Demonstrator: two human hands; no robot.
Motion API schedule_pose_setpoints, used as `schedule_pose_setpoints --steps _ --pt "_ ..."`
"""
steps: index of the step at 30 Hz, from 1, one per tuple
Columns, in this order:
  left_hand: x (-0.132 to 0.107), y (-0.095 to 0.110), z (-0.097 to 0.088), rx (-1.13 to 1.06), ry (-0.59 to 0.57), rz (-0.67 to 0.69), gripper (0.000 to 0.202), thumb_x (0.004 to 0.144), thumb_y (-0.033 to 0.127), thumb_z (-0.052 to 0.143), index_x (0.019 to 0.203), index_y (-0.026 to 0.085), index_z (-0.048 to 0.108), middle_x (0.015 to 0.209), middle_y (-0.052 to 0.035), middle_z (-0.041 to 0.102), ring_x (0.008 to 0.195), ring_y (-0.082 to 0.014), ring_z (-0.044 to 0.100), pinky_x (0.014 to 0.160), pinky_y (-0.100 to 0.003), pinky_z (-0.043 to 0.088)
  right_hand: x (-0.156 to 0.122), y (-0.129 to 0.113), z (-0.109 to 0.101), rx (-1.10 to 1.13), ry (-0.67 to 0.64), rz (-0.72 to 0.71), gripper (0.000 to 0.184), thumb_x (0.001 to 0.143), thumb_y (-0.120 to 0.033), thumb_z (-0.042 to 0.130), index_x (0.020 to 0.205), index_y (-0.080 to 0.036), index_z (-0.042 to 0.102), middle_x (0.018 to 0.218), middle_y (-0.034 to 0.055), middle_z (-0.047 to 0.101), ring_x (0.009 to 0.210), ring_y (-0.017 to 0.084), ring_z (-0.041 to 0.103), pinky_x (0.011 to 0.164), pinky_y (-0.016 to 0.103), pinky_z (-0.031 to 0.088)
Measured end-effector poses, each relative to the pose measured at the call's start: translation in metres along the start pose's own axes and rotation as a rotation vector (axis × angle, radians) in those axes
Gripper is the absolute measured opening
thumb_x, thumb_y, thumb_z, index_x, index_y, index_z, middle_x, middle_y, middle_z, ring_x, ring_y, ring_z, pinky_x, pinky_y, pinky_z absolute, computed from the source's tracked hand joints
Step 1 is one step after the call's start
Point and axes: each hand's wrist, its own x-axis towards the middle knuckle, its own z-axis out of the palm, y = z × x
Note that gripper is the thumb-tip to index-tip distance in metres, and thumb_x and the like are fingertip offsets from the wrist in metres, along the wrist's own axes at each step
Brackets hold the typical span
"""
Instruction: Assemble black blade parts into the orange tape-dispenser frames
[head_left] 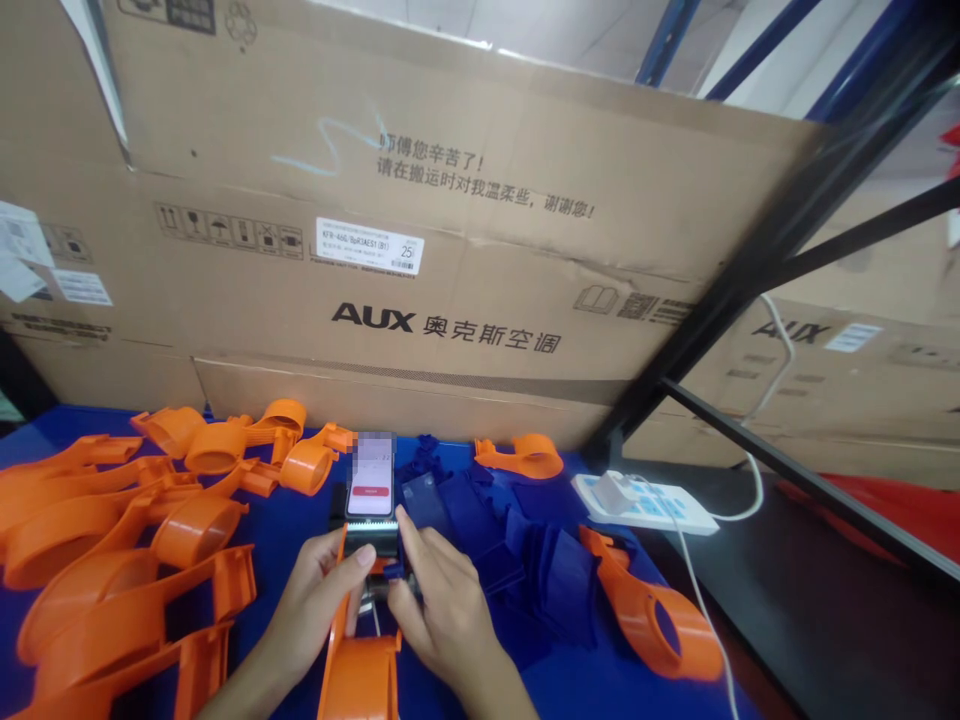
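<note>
My left hand [319,590] is closed round an orange plastic tape dispenser [364,680], its thumb lying across the dark end piece. A serrated strip [373,525] runs along that end's top edge. From the other side my right hand [450,605] grips the same end, index finger stretched along it and the other fingers curled in. Small parts between the hands are partly hidden. Just beyond stands a phone [370,490] with a lit screen. Dark blue plastic flaps [551,575] lie in a loose pile right of my right hand.
Many similar orange dispensers [97,625] are heaped on the left of the blue table [274,545]. Others lie at the back right [525,455] and right [667,625]. A white power strip [649,503] with cables sits near a black frame post [675,350]. Large cartons [465,260] wall off the back.
</note>
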Motion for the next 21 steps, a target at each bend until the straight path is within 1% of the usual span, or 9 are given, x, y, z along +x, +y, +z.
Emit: schedule_pose_setpoints --steps 1,3,6,9,12,14,16,19,21 --pt "0.001 0.000 0.000 -0.005 0.000 0.000 0.037 0.092 0.051 0.068 0.073 0.019 0.065 0.039 0.0025 0.058 0.036 -0.0123 0.045 0.050 -0.026 0.032 0.001 0.000 -0.001 0.007 -0.003 0.004 0.062 0.098 -0.017 0.048 0.159 -0.012 0.040 0.091 0.0103 0.076 0.075 0.024 0.071 0.064 0.036 0.063" --pt "0.003 -0.002 -0.002 -0.035 -0.022 -0.011 0.039 0.092 0.052 0.068 0.073 0.018 0.066 0.037 0.0024 0.056 0.035 -0.0117 0.042 0.048 -0.026 0.028 0.003 -0.001 -0.003 0.060 0.015 0.032 0.052 0.100 -0.017 0.046 0.151 -0.013 0.051 0.089 0.0104 0.075 0.075 0.024 0.071 0.064 0.036 0.062" --pt "0.005 -0.005 -0.004 -0.124 -0.115 -0.042 0.044 0.089 0.056 0.068 0.074 0.015 0.071 0.034 0.0028 0.051 0.031 -0.0094 0.033 0.046 -0.027 0.021 0.005 0.000 -0.007 0.222 0.105 0.128 0.039 0.104 -0.017 0.039 0.127 -0.015 0.070 0.086 0.0104 0.075 0.073 0.023 0.071 0.066 0.036 0.060" --pt "0.005 -0.008 -0.004 -0.176 -0.153 -0.062 0.043 0.085 0.055 0.071 0.080 0.012 0.076 0.035 0.0024 0.053 0.030 -0.0088 0.034 0.048 -0.027 0.025 0.007 0.003 -0.013 0.235 0.207 0.246 0.034 0.105 -0.024 0.043 0.112 -0.016 0.076 0.080 0.0092 0.075 0.069 0.022 0.071 0.067 0.035 0.058" --pt "0.005 -0.009 -0.005 -0.183 -0.140 -0.078 0.040 0.085 0.051 0.072 0.082 0.011 0.078 0.035 0.0016 0.053 0.031 -0.0090 0.036 0.048 -0.027 0.027 0.009 0.007 -0.018 0.176 0.292 0.486 0.031 0.105 -0.033 0.049 0.103 -0.017 0.077 0.070 0.0048 0.071 0.062 0.020 0.069 0.063 0.031 0.056" --pt "0.006 -0.010 -0.008 -0.211 -0.136 -0.096 0.043 0.087 0.051 0.070 0.081 0.009 0.079 0.034 0.0004 0.052 0.032 -0.0095 0.036 0.047 -0.027 0.027 0.011 0.013 -0.021 0.207 0.346 0.662 0.032 0.104 -0.038 0.052 0.105 -0.017 0.076 0.067 0.0028 0.070 0.059 0.018 0.068 0.060 0.028 0.055" --pt "0.009 -0.011 -0.012 -0.257 -0.128 -0.127 0.048 0.090 0.053 0.065 0.082 0.008 0.079 0.033 -0.0002 0.049 0.032 -0.0106 0.036 0.044 -0.027 0.024 0.012 0.021 -0.024 0.282 0.381 0.782 0.034 0.101 -0.043 0.055 0.112 -0.017 0.074 0.066 0.0011 0.068 0.053 0.016 0.064 0.053 0.026 0.053" --pt "0.013 -0.015 -0.019 -0.295 -0.112 -0.147 0.052 0.092 0.054 0.062 0.088 0.006 0.080 0.033 0.0003 0.047 0.032 -0.0118 0.036 0.040 -0.027 0.021 0.012 0.038 -0.029 0.418 0.427 0.891 0.040 0.097 -0.045 0.061 0.124 -0.017 0.069 0.063 -0.0016 0.065 0.045 0.013 0.057 0.044 0.024 0.048" --pt "0.014 -0.017 -0.020 -0.290 -0.106 -0.134 0.052 0.093 0.053 0.061 0.090 0.005 0.081 0.034 -0.0001 0.048 0.033 -0.0122 0.037 0.041 -0.028 0.021 0.010 0.051 -0.033 0.484 0.497 0.924 0.045 0.093 -0.047 0.067 0.127 -0.017 0.066 0.064 -0.0017 0.066 0.045 0.013 0.057 0.043 0.023 0.048"
